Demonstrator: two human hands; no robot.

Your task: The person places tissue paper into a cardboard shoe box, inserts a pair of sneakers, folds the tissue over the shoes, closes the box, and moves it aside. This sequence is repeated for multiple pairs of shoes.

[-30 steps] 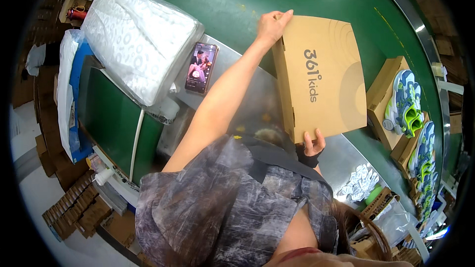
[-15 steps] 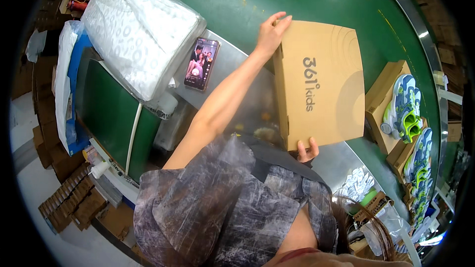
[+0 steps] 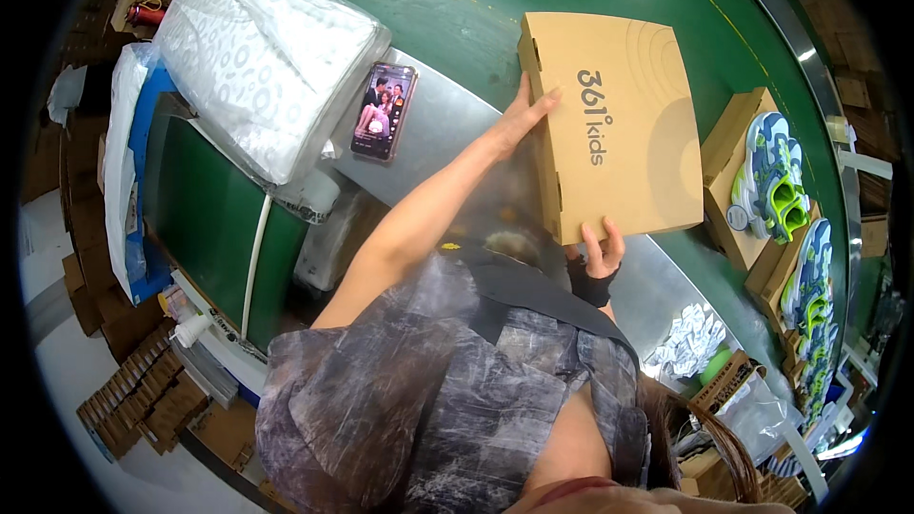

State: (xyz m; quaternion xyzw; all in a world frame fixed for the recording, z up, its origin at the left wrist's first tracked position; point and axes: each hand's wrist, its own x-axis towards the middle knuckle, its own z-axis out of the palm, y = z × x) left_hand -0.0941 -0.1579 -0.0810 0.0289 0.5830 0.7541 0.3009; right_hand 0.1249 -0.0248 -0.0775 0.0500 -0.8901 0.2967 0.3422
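A closed brown cardboard shoebox [image 3: 638, 124] with dark print on its lid lies in front of me, partly over the green belt and partly over the steel ledge. My left hand [image 3: 529, 114] grips its left side, thumb on the lid and the other fingers against the side wall. At the near edge, my right hand [image 3: 598, 255], in a black wrist covering, has its fingers on top of the lid; its thumb is mostly hidden. To the right of the box, a pair of blue, white and lime sneakers [image 3: 773, 176] rests on an open shoebox [image 3: 731, 176].
More sneakers [image 3: 811, 286] line the right side. A phone [image 3: 384, 112] playing a video lies on the steel ledge [image 3: 447, 100], beside a plastic-wrapped stack of white patterned paper [image 3: 271, 62]. Small white packets [image 3: 687, 343] are heaped at the near right. The green belt [image 3: 457, 9] curves behind.
The shoebox has shifted a little away from me. My left hand has slid from its far left corner to the middle of its left side; more of my right hand now shows.
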